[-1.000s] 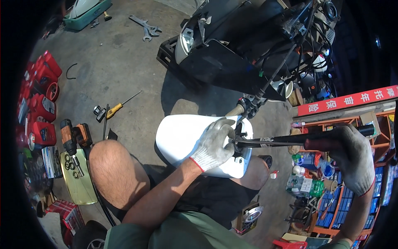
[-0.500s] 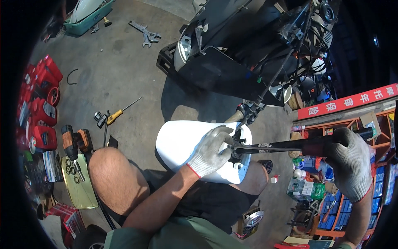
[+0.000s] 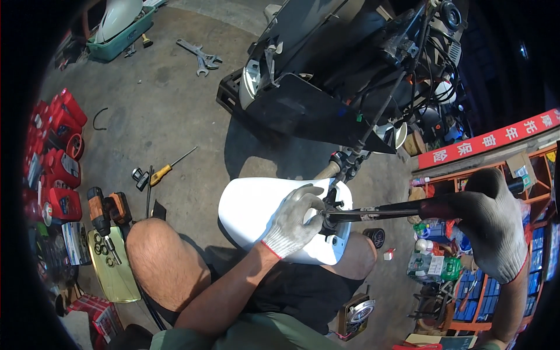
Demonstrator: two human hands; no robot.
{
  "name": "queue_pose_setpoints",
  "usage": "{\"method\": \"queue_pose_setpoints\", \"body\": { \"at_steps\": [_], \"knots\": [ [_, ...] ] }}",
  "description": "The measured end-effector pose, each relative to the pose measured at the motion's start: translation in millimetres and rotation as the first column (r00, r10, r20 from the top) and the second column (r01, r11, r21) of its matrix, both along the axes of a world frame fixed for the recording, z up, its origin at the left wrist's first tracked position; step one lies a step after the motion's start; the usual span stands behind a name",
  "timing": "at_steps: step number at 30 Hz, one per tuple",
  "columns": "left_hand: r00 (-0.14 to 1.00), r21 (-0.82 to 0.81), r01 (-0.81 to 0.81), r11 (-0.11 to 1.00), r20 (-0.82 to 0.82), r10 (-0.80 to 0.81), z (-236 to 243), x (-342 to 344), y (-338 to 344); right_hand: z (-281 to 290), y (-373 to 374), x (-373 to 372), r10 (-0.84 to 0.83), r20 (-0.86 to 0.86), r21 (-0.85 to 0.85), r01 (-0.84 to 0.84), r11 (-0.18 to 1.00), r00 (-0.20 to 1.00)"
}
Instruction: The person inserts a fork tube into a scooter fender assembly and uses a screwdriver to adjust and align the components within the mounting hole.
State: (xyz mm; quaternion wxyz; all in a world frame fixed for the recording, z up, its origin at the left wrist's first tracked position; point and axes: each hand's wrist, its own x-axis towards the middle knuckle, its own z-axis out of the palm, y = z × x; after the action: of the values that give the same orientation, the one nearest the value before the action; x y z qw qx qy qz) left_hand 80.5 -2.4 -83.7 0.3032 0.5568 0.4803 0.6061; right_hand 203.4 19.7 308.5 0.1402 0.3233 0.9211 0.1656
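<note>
Across my knees lies a curved white plastic panel (image 3: 248,213) with black fittings (image 3: 333,204) at its right end. My left hand (image 3: 294,219), in a whitish knitted work glove, rests on the panel, its fingers and thumb curled round the inner end of a long black bar (image 3: 388,212). Out to the right, my right hand (image 3: 496,224), gloved alike, is closed round the bar's thick outer part. A pale worn patch shows along the bar. Just beyond the panel is a handlebar grip (image 3: 329,168) of the partly stripped vehicle.
The dark vehicle body (image 3: 309,108) with loose cables stands ahead. Wrenches (image 3: 201,57) and a yellow screwdriver (image 3: 160,175) lie on the concrete floor. Left are a cordless drill (image 3: 99,213), a yellowish tray (image 3: 119,277) with rings, and red jugs (image 3: 61,166). Orange shelving (image 3: 475,303) stands right.
The panel and both hands sit slightly lower in the picture, as the view has shifted a little. My right hand has turned somewhat on the bar; both hands keep their hold.
</note>
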Motion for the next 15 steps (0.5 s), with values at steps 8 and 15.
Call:
{"method": "queue_pose_setpoints", "body": {
  "at_steps": [8,15],
  "knots": [
    [1.0,-0.006,0.018,1.0,0.017,-0.018,1.3,1.5,-0.4,3.9,5.7,1.3,-0.119,0.191,0.069,0.107,0.992,0.974],
    [0.998,-0.026,0.019,0.999,0.055,-0.018,0.4,2.7,3.8,-0.6,9.2,1.9,-0.207,0.179,-0.006,0.212,0.977,0.962]
  ]
}}
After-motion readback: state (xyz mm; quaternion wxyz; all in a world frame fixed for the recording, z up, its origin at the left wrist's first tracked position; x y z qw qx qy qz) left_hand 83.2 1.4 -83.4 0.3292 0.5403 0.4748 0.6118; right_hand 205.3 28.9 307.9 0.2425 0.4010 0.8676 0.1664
